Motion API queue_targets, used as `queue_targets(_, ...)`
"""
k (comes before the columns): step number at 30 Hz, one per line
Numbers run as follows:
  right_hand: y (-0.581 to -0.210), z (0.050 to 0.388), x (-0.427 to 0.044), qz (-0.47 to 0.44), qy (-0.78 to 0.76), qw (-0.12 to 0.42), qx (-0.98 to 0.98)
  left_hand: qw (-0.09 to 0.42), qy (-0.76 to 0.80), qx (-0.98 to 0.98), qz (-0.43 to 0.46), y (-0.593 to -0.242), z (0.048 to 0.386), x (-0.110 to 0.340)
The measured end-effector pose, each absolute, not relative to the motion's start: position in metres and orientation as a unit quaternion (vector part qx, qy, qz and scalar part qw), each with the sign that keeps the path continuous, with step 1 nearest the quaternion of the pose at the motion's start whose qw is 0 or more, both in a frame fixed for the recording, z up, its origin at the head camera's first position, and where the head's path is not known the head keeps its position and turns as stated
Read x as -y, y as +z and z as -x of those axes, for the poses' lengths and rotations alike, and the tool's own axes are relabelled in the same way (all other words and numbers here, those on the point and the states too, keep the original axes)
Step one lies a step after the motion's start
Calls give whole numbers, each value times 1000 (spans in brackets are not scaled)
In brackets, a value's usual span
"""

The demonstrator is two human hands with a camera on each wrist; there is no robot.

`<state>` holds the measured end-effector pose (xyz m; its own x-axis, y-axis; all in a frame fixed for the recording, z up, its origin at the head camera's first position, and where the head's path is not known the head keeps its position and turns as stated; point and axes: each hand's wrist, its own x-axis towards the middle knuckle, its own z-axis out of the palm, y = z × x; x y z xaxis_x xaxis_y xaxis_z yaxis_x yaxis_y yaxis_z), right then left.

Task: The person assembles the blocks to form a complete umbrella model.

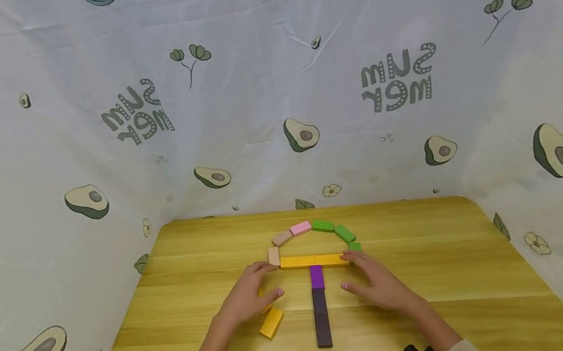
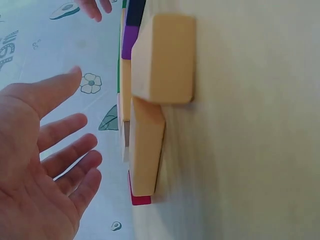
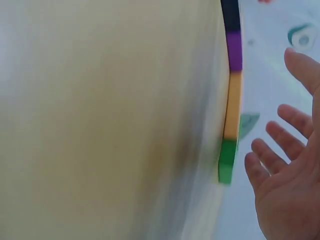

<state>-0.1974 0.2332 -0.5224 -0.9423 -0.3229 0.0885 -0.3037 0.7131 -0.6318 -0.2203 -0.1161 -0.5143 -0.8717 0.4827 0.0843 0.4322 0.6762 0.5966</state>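
Observation:
On the wooden table, coloured blocks lie in an umbrella-like outline. Two yellow blocks (image 1: 297, 262) form its crossbar, under an arc that includes a pink block (image 1: 301, 228) and green blocks (image 1: 345, 233). A purple block (image 1: 317, 276) and a dark strip (image 1: 322, 318) make the stem. My left hand (image 1: 248, 294) is spread at the left end, fingertips by a beige block (image 1: 273, 256); touching or just above, I cannot tell. My right hand (image 1: 385, 285) is likewise spread, fingertips over the crossbar's right end. Neither palm holds anything in the wrist views.
A loose yellow block (image 1: 272, 322) lies below my left hand, with another yellow block (image 2: 147, 150) partly hidden by that hand. Behind these, a red block (image 2: 139, 194) shows in the left wrist view. Patterned cloth (image 1: 250, 96) hangs around the table (image 1: 427, 227).

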Motion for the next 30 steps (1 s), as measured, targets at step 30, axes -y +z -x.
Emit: queue_targets(30, -534, 174, -188, 234, -283, 138, -920, 110, 275, -905, -304, -525, 172, 137)
